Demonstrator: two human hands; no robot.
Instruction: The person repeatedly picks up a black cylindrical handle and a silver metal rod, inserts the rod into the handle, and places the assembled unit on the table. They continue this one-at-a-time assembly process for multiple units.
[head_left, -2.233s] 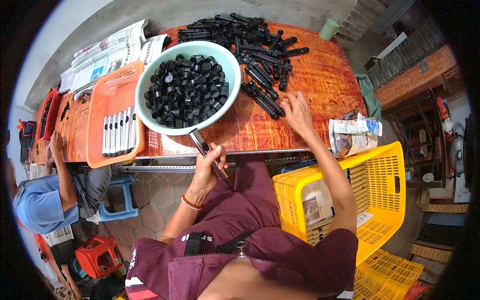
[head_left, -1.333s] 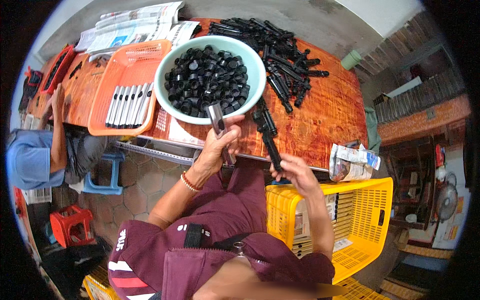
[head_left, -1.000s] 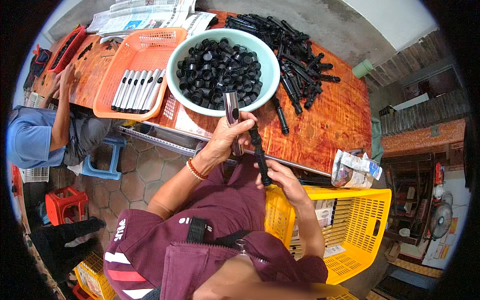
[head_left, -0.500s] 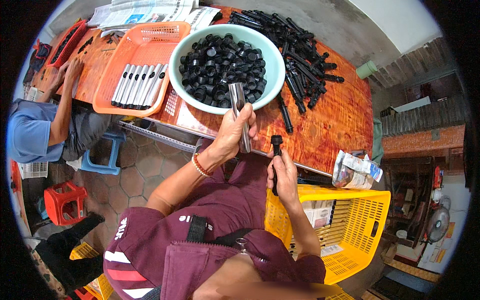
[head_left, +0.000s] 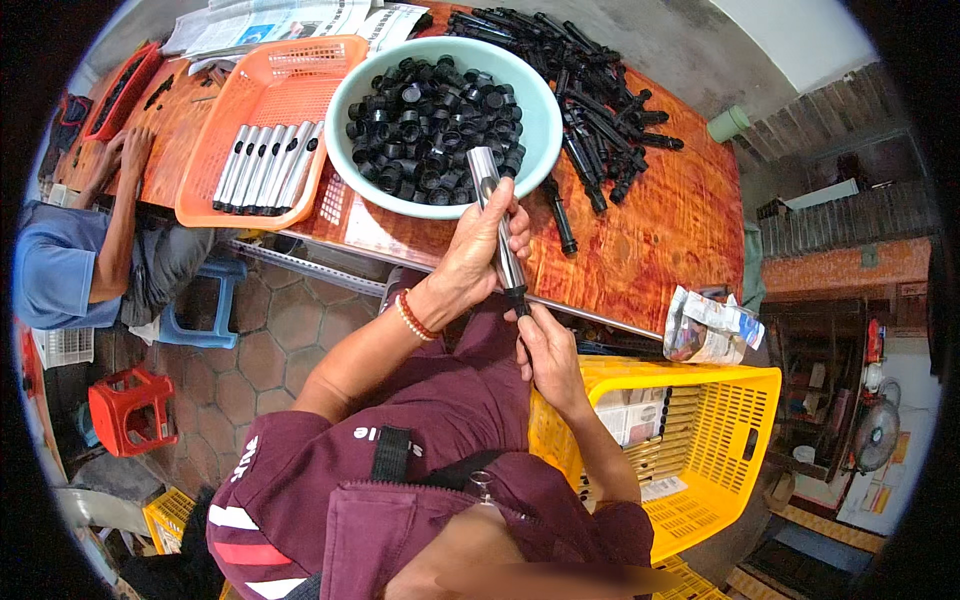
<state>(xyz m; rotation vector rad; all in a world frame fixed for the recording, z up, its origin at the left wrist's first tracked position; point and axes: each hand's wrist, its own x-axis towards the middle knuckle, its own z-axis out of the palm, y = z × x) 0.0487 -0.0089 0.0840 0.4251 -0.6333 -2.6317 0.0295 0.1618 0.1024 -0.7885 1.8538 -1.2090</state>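
Note:
My left hand (head_left: pixel 478 245) is wrapped round a shiny silver metal tube (head_left: pixel 483 165), which slants in front of the basin. At the tube's lower end sits the head of a black rod-shaped plastic part (head_left: pixel 518 300). My right hand (head_left: pixel 550 355) grips that part from below; its fingers cover most of it, and how far it reaches into the tube is hidden. Just beyond my left hand stands a pale green basin (head_left: pixel 543 120) full of short black caps (head_left: pixel 430 130). A heap of long black rod parts (head_left: pixel 600 115) lies right of it on the table.
An orange basket (head_left: pixel 290 85) holds several silver tubes (head_left: pixel 262 170). By my right forearm is a yellow crate (head_left: pixel 705 490) containing slim pieces. A crumpled bag (head_left: pixel 705 325) sits at the table's right edge. Another person (head_left: pixel 65 255) works at the left, near blue (head_left: pixel 210 310) and red stools (head_left: pixel 130 410).
My right hand has moved left, bringing the black rod part from apart to the tube's lower end. The tube is now more tilted. The whole view has shifted slightly.

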